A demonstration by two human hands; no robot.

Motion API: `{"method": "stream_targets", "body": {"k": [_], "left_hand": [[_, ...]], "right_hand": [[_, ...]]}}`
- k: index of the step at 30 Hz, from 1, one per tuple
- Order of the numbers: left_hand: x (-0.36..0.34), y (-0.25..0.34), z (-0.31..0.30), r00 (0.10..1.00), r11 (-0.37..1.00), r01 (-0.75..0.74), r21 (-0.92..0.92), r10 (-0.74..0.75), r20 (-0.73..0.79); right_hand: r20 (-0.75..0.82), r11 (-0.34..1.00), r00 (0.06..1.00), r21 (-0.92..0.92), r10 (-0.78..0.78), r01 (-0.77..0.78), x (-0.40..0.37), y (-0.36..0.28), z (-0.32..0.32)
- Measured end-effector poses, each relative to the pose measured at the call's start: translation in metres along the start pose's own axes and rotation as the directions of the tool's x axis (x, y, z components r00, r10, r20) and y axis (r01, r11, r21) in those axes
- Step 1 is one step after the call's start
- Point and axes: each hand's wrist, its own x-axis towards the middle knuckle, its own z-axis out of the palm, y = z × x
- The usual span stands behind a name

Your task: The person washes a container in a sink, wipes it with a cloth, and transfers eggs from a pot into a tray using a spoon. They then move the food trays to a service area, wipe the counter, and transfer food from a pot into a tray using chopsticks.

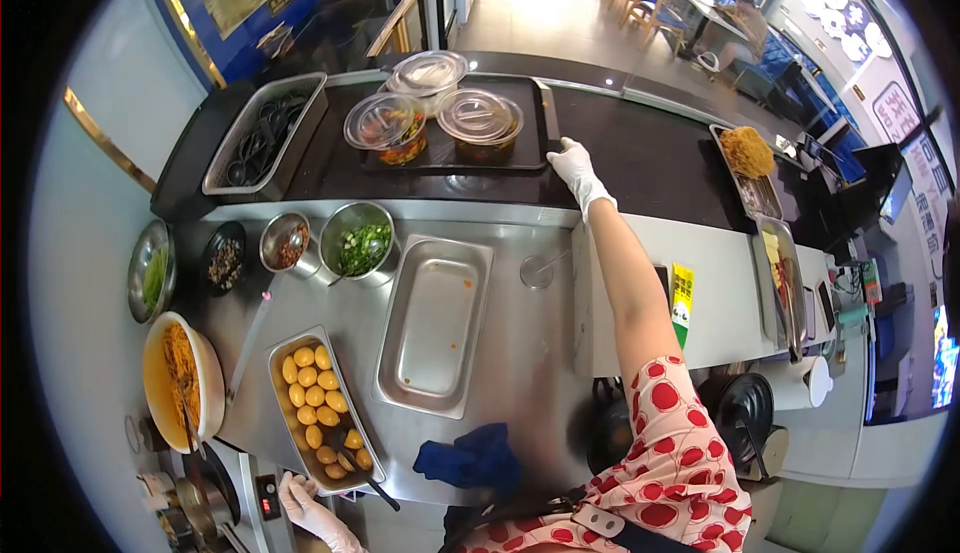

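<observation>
My right hand (576, 170), in a white glove, reaches forward and grips the right edge of a black serving tray (400, 162) on the dark counter. On the tray stand three clear lidded bowls: a left bowl (386, 129) with colourful food, a right bowl (482, 125) with darker food, and a back bowl (427, 76) with pale contents. My left hand (312, 511), also gloved, hangs low at the worktop's front edge, beside a metal pan of eggs (322, 403). Its fingers are loosely bent and apart, holding nothing I can see. A dark-handled spoon (372, 480) rests among the eggs.
A metal pan (432, 328) with a few scraps lies mid-worktop, near a blue cloth (470, 458). Bowls of chopped greens (362, 248) and shredded orange food (182, 373) stand left. A tray of black utensils (268, 138) sits back left. Fried food (747, 153) stands right.
</observation>
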Motion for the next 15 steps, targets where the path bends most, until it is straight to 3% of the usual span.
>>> {"method": "stream_targets", "body": {"k": [1,4,7,11,13,15], "left_hand": [[0.005,0.000,-0.003,1.000,1.000,0.003,0.007,-0.003,0.021],[0.009,0.014,0.002,0.999,1.000,-0.020,-0.004,0.020,0.049],[0.018,0.013,0.004,0.995,0.997,-0.079,-0.017,0.080,0.068],[0.039,0.001,0.007,0.979,0.989,-0.145,-0.041,0.150,0.136],[0.044,-0.005,0.006,0.975,0.986,-0.146,-0.085,0.158,0.155],[0.049,-0.001,0.004,0.974,0.991,-0.116,-0.073,0.128,0.188]], "right_hand": [[0.068,0.992,0.997,-0.122,0.021,-0.012,-0.005,-0.012,-0.016],[0.226,0.997,0.974,-0.080,0.009,0.009,-0.026,-0.034,-0.057],[0.435,0.979,0.900,-0.166,-0.036,0.120,-0.052,-0.050,-0.097],[0.517,0.964,0.854,-0.192,-0.062,0.186,-0.104,-0.087,-0.138],[0.527,0.961,0.828,-0.068,-0.193,0.268,-0.132,-0.108,-0.149],[0.542,0.960,0.816,-0.053,-0.203,0.274,-0.168,-0.135,-0.158]]}}
